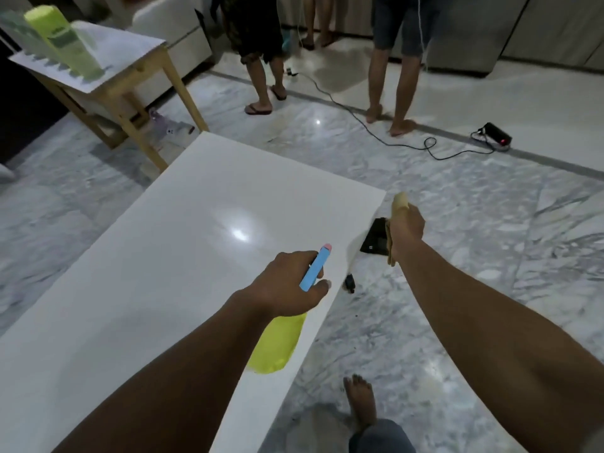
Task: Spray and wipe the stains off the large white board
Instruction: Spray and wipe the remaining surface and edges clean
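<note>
Board (163,256): lies flat before us, glossy, with no stains we can make out. Left hand (287,282): fingers wrapped round the bottle (277,344), nozzle over the board's right part, presumably to spray. Right hand (407,228): clenches the cloth (400,202) just off the board's edge, clear of the mist, ready to wipe.

My left hand (287,282) covers the neck of the spray bottle (277,344), so only its blue trigger and a part of the yellow body show. The cloth (400,201) is mostly hidden inside my right hand (407,228), which also covers part of a black object (374,237); I cannot tell what it is. The white board (163,256) is cut by the left and bottom edges. The green bottle (62,40) on the table (137,68) is blurred.
</note>
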The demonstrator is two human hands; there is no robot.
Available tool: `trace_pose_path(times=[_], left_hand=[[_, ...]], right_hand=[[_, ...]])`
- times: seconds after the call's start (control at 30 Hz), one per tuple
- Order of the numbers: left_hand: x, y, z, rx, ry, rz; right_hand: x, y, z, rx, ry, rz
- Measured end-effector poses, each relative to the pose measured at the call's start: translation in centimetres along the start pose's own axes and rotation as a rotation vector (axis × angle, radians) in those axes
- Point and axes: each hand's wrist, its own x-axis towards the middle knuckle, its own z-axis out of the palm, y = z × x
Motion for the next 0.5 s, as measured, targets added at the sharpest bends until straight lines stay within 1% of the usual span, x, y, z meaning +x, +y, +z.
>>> trace_pose_path(times=[0.1,0.2,0.27,0.37,0.5], left_hand=[[3.7,0.2,0.2,0.007,0.009,0.01],[5.9,0.0,0.8,0.023,0.024,0.104],[7.1,-0.1,0.9,0.06,0.005,0.105],[8.4,-0.6,1.1,0.028,0.003,0.075],[8.8,-1.6,1.3,-0.007,0.0,0.05]], right_hand=[[5.9,0.6,2.3,-0.031,0.03,-0.099],[9.8,2.1,4.8,-0.124,-0.073,-0.154],[10.5,3.0,6.1,-0.151,-0.101,-0.194],[11.8,3.3,6.6,-0.053,-0.006,-0.187],[13.5,4.3,7.6,-0.212,0.041,-0.274]])
